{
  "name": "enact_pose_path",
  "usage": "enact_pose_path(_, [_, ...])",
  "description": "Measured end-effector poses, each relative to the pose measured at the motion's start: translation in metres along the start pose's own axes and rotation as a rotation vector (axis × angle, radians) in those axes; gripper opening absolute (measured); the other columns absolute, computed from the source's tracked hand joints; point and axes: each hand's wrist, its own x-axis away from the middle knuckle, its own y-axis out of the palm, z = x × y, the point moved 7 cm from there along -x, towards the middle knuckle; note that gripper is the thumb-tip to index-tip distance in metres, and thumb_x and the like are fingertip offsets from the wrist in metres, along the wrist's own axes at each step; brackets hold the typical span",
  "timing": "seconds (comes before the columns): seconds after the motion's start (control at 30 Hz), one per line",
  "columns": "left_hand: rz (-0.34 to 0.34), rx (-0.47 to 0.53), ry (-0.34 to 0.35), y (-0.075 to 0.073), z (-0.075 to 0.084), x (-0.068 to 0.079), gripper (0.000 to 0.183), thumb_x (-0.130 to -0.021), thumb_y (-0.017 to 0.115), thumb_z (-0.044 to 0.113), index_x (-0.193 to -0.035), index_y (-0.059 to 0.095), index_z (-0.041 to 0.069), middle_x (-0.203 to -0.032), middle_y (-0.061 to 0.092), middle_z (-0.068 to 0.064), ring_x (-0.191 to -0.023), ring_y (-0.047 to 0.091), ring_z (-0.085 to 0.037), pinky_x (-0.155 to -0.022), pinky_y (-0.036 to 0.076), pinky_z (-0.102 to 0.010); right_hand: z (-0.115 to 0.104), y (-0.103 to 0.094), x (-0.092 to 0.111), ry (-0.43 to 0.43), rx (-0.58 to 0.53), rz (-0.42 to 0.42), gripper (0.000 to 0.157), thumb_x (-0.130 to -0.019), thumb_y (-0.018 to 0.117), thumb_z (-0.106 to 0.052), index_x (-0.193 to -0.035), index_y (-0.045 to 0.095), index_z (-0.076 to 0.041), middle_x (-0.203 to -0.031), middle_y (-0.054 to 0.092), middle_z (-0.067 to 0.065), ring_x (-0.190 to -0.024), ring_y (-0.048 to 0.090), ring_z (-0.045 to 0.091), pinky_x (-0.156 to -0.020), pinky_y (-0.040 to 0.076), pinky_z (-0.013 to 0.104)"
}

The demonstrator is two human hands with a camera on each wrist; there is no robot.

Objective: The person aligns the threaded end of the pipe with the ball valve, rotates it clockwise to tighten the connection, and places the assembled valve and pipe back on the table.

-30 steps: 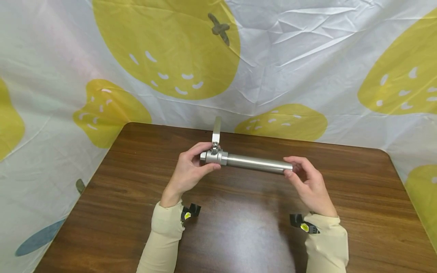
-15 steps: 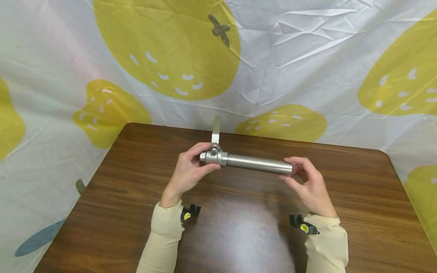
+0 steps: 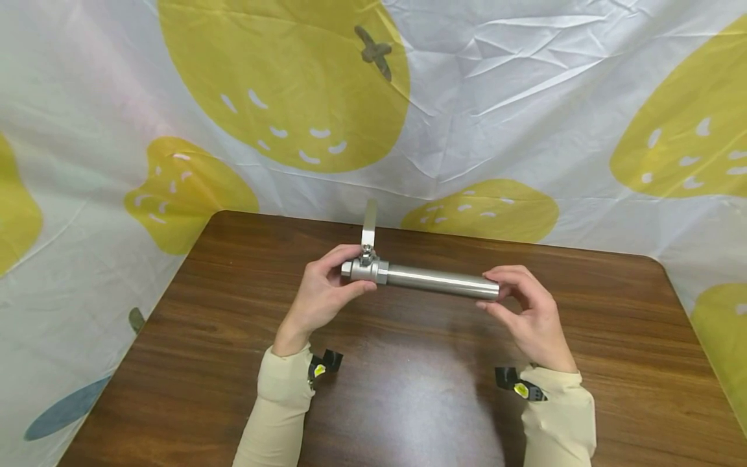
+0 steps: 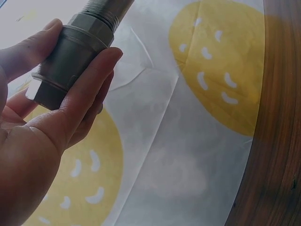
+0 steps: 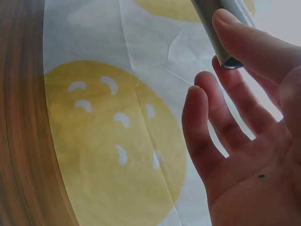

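My left hand (image 3: 318, 298) grips a silver ball valve (image 3: 365, 269) by its body, thumb on the near side and fingers on the far side. The valve's flat lever handle (image 3: 369, 224) points away toward the back. Joined to the valve's right end is a long steel pipe (image 3: 438, 280), held above the table. In the left wrist view, threads (image 4: 101, 13) show between the valve's hex end and the pipe. At the pipe's free end, my right hand (image 3: 531, 318) pinches it between thumb and fingers. The other fingers (image 5: 195, 110) are bent loosely below the pipe's open end.
Below both hands lies a brown wooden table (image 3: 408, 402) with rounded back corners. A white cloth (image 3: 496, 117) with yellow fruit prints hangs behind it and along the sides. Black wrist straps with cameras (image 3: 521, 384) sit over the sleeves.
My right thumb has slid from the pipe's near face to its lower edge, and the right fingers have shifted slightly at the pipe's end. The left hand and valve have stayed nearly still.
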Motion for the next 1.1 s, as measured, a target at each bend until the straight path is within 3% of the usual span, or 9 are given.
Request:
enact_pose_path(0.23, [-0.004, -0.008, 0.002, 0.000, 0.000, 0.000, 0.052, -0.073, 0.075, -0.015, -0.122, 0.057, -0.011, -0.122, 0.055, -0.025, -0.103, 0.058, -0.011, -0.087, 0.052, -0.017, -0.013, 0.001, -0.003, -0.006, 0.003, 0.008, 0.050, -0.058, 0.071, 0.033, -0.103, 0.061, 0.015, -0.099, 0.063, 0.011, -0.075, 0.055, 0.008, -0.070, 0.049, 0.013])
enact_pose_path(0.57, [-0.005, -0.024, -0.001, 0.000, 0.001, 0.000, 0.054, -0.073, 0.075, -0.013, -0.123, 0.057, -0.010, -0.123, 0.056, -0.024, -0.103, 0.057, -0.013, -0.087, 0.052, -0.018, 0.014, -0.003, 0.004, 0.039, 0.021, 0.007, 0.054, -0.060, 0.075, 0.027, -0.110, 0.064, 0.009, -0.086, 0.057, -0.002, -0.074, 0.053, 0.013, -0.072, 0.049, 0.015])
enact_pose_path(1.1, [-0.011, -0.046, 0.009, 0.000, 0.001, 0.000, 0.053, -0.073, 0.076, -0.012, -0.123, 0.059, -0.009, -0.122, 0.057, -0.023, -0.102, 0.057, -0.013, -0.087, 0.052, -0.018, 0.018, -0.003, 0.008, 0.128, 0.075, -0.033, 0.043, -0.075, 0.072, 0.016, -0.115, 0.063, 0.004, -0.081, 0.057, -0.004, -0.075, 0.056, 0.002, -0.069, 0.049, 0.011])
